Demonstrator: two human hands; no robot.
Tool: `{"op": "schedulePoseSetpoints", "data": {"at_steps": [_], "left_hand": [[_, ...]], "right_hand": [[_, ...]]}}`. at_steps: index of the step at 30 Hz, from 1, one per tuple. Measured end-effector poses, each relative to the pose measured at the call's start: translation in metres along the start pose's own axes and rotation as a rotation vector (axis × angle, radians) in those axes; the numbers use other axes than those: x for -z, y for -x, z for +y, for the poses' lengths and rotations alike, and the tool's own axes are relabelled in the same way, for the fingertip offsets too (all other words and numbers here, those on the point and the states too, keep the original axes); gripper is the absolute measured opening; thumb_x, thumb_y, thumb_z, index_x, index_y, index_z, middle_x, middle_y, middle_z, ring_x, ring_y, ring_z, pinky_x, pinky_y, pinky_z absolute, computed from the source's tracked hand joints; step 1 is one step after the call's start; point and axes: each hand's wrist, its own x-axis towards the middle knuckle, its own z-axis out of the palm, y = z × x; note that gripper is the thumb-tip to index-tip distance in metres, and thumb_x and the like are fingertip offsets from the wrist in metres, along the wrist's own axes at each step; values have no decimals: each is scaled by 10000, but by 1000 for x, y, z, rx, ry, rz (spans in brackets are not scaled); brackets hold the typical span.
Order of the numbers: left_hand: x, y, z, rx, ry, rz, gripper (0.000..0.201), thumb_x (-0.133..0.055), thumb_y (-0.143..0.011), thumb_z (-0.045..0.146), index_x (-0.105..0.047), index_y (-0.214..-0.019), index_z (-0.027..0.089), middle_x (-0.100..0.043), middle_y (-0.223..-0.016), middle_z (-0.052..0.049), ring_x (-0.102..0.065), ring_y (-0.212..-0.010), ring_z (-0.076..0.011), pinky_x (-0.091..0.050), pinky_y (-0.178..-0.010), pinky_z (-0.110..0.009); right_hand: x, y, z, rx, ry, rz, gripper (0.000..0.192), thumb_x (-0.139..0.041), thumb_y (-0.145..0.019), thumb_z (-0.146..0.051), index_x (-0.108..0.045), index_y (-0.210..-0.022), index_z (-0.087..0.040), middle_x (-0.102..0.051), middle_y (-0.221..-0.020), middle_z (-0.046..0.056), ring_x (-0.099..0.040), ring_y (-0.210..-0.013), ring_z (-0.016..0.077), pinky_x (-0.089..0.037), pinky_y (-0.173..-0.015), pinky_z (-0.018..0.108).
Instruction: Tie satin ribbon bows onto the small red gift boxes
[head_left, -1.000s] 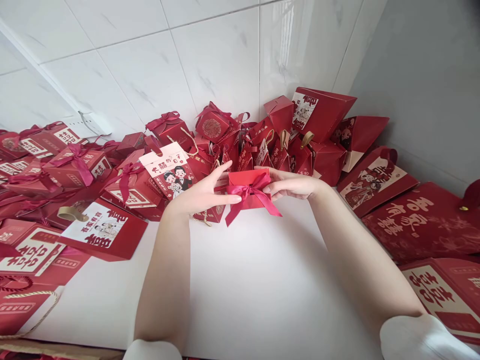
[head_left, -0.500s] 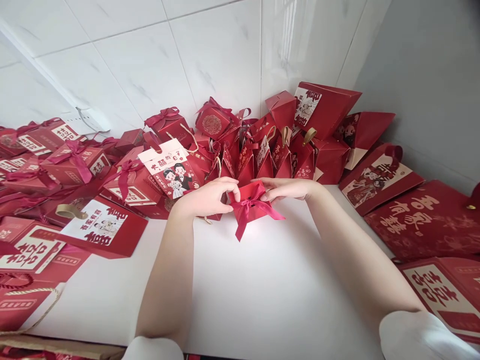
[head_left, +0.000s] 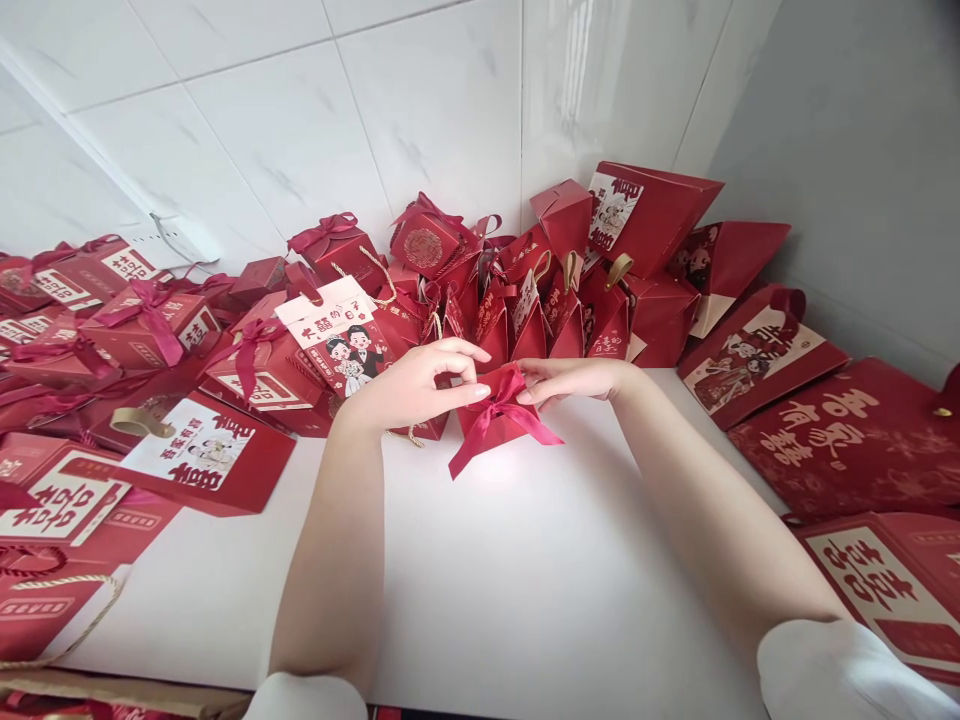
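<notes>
Just above the frame's centre, your left hand (head_left: pixel 409 388) and right hand (head_left: pixel 577 380) meet on a small red box (head_left: pixel 491 415) resting on the white surface (head_left: pixel 525 580). Both grips are pinched on its ribbon (head_left: pixel 501 412), one at each side of the bow. More red boxes (head_left: pixel 525 300) are heaped right behind, against the tiled wall (head_left: pixel 375 120).
</notes>
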Motion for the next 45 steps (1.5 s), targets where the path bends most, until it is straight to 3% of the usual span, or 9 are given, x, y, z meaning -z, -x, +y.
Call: {"op": "schedulePoseSetpoints", "data": {"at_steps": [3,8,17,21,31,37,40,42,45], "left_hand": [[-5,-8,-5,-84,12,24,389,-556,-867,501,-541,-641,185,-625,-1203,-36,-623,-905,-185,-489,-822,-351],[-10,-18,-21,-74,-27,76,400,-529,-884,481,-533,-618,182,-631,-1014,-36,-590,-838,-167,-467,-792,-330],[-8,-18,-25,13,19,-46,431,-532,-864,579,-709,-720,214,-592,-1313,-29,-584,-1129,-245,-444,-1001,-375],[-12,-18,-21,-1,60,-66,354,-643,-788,583,-682,-896,248,-609,-1280,-27,-588,-1160,-252,-461,-1015,-386],[-23,-24,-23,158,62,-95,735,-610,-813,587,-315,-1462,409,-454,-1503,-36,-600,-1193,-271,-532,-876,-366],[-25,-28,-30,172,-10,-164,627,-600,-810,581,-493,-1379,340,-633,-1340,-18,-634,-1149,-260,-513,-861,-311],[-26,-28,-33,197,3,-147,663,-624,-786,595,-507,-1373,310,-601,-1385,-48,-603,-1208,-276,-504,-914,-333],[-26,-29,-33,166,39,-122,639,-643,-781,577,-526,-1350,311,-578,-1407,-47,-566,-1258,-273,-479,-988,-362],[-28,-30,-32,89,124,-35,435,-616,-820,521,-611,-1187,287,-595,-1361,-38,-557,-1260,-251,-453,-1047,-388]], "right_hand": [[0,0,-1,-3,13,-14,732,-702,-846,-521,-391,-1462,-278,-612,-1293,69,-584,-1201,264,-480,-1014,388],[-1,2,-2,-19,25,7,733,-709,-837,-530,-409,-1455,-277,-611,-1293,69,-598,-1172,258,-481,-1010,390],[0,2,-2,-15,31,17,744,-725,-825,-522,-409,-1455,-283,-603,-1308,67,-594,-1176,257,-471,-1026,406],[-1,2,-4,-5,33,30,729,-728,-823,-514,-423,-1444,-284,-600,-1317,63,-578,-1205,260,-478,-1019,388],[-2,1,-2,-12,29,-3,721,-705,-840,-531,-396,-1449,-299,-580,-1350,63,-536,-1266,257,-460,-1033,388],[4,1,2,-18,80,86,740,-712,-813,-554,-428,-1444,-291,-548,-1382,71,-533,-1249,265,-464,-1014,390],[5,10,-7,-25,197,282,575,-677,-820,-568,-562,-1289,-255,-576,-1313,77,-565,-1139,253,-495,-891,348],[5,19,-16,-29,292,369,435,-627,-844,-580,-628,-1088,-220,-639,-1131,74,-592,-975,226,-481,-760,315],[0,28,-30,-51,383,293,413,-604,-840,-612,-620,-843,-200,-650,-866,49,-572,-781,195,-417,-643,296]]}}
